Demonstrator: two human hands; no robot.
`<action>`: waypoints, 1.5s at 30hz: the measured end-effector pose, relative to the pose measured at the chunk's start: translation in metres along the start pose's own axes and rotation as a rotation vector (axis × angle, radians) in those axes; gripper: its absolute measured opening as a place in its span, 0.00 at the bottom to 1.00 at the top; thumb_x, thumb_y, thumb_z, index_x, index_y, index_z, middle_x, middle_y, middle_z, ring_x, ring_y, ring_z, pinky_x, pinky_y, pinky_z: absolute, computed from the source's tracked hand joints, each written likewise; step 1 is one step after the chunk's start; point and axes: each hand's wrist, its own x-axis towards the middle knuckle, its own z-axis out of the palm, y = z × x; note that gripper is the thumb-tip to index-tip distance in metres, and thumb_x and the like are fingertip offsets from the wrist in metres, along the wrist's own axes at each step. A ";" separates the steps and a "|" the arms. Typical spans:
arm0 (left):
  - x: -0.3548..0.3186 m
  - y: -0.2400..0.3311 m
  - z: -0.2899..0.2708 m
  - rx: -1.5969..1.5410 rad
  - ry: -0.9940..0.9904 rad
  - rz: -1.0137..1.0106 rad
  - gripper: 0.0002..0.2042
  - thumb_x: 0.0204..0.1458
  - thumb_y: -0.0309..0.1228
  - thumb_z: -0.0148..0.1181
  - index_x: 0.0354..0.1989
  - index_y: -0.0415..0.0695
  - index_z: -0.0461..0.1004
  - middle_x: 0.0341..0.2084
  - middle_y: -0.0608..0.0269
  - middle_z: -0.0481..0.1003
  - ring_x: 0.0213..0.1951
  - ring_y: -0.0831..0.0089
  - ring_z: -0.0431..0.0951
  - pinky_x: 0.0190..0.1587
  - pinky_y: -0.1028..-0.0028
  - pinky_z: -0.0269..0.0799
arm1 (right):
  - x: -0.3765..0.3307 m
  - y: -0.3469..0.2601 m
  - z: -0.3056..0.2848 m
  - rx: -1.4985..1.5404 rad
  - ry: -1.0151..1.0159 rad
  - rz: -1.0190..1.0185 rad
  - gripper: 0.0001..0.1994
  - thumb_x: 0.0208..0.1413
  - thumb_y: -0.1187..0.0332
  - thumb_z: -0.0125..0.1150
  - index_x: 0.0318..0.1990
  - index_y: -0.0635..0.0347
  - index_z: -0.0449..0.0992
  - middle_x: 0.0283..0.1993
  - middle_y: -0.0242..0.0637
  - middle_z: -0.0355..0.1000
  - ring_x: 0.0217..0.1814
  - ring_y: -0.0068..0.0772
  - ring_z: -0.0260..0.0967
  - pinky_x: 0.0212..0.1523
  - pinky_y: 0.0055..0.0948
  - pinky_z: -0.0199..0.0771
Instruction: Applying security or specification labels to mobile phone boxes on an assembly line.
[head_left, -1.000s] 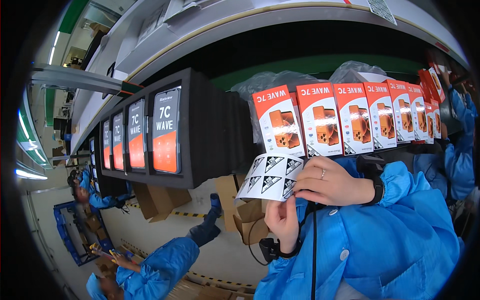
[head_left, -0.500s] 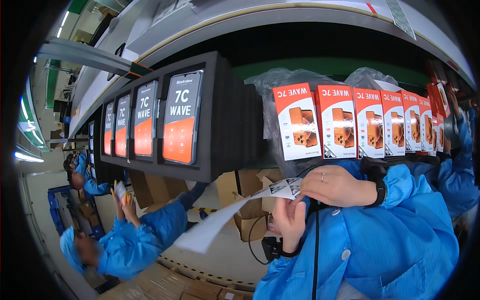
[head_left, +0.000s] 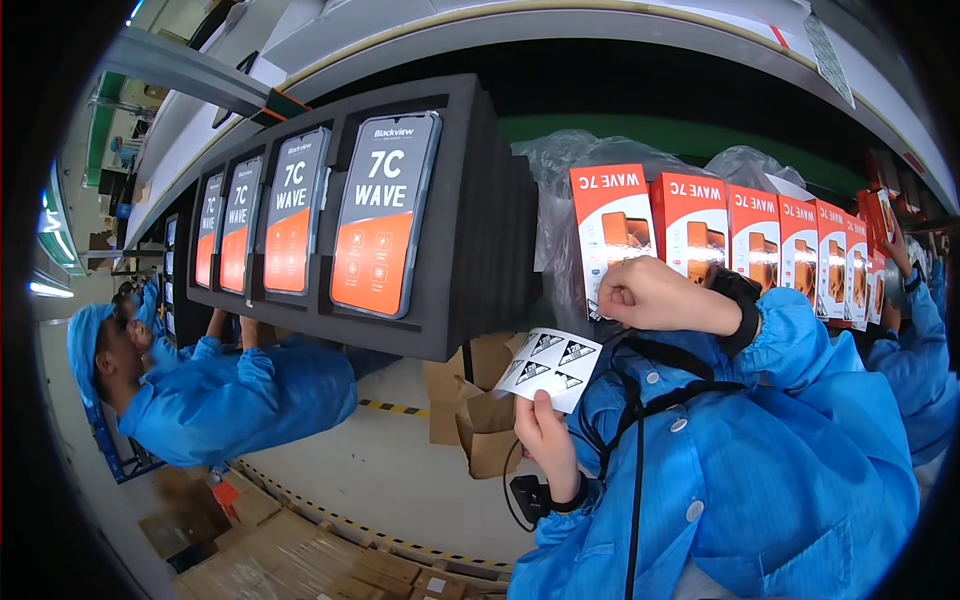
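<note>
My left hand [head_left: 548, 440] pinches the lower edge of a white sticker sheet [head_left: 530, 352] printed with black triangular labels, thumb on its face. Above and to the right of it, my right hand [head_left: 650, 295] is closed, its curled fingers at the lower left corner of the nearest red-and-white phone box [head_left: 612, 215]. A small dark triangular sticker [head_left: 593, 304] shows at that corner beside the fingertips. Whether the fingers still grip it, I cannot tell. The hand covers the box's lower part. More such boxes [head_left: 695, 218] stand in a row to the right.
On the left, a black foam tray [head_left: 462, 215] holds several phones [head_left: 385, 210] with grey-and-orange screens. Clear plastic wrap [head_left: 555, 155] lies behind the boxes. A co-worker in blue [head_left: 230, 400] stands at left, another person's hand [head_left: 898, 250] at far right. Cardboard boxes [head_left: 490, 425] lie below.
My right hand has left the sticker sheet and moved up to the nearest box's corner. My left hand has lowered slightly with the sheet, now turned face up. The co-worker at left has turned.
</note>
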 end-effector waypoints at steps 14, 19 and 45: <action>0.002 0.000 -0.004 -0.114 0.002 -0.043 0.11 0.60 0.27 0.44 0.45 0.31 0.67 0.36 0.57 0.73 0.34 0.79 0.72 0.37 0.80 0.68 | 0.000 0.002 0.003 -0.023 0.032 0.000 0.05 0.45 0.73 0.61 0.26 0.66 0.74 0.19 0.40 0.68 0.21 0.34 0.67 0.25 0.30 0.66; -0.001 0.003 -0.002 -0.132 0.032 -0.037 0.12 0.60 0.28 0.43 0.46 0.31 0.66 0.38 0.55 0.73 0.37 0.77 0.73 0.39 0.79 0.68 | -0.004 0.005 0.011 -0.047 0.085 -0.040 0.07 0.43 0.73 0.62 0.27 0.66 0.70 0.24 0.43 0.67 0.23 0.39 0.67 0.28 0.33 0.67; 0.122 -0.024 0.106 -0.060 -0.536 -0.058 0.26 0.63 0.45 0.37 0.61 0.36 0.56 0.56 0.52 0.65 0.55 0.61 0.68 0.56 0.65 0.64 | -0.113 0.034 -0.007 0.944 0.735 -0.064 0.39 0.47 0.73 0.59 0.65 0.70 0.45 0.62 0.53 0.55 0.66 0.45 0.53 0.64 0.35 0.53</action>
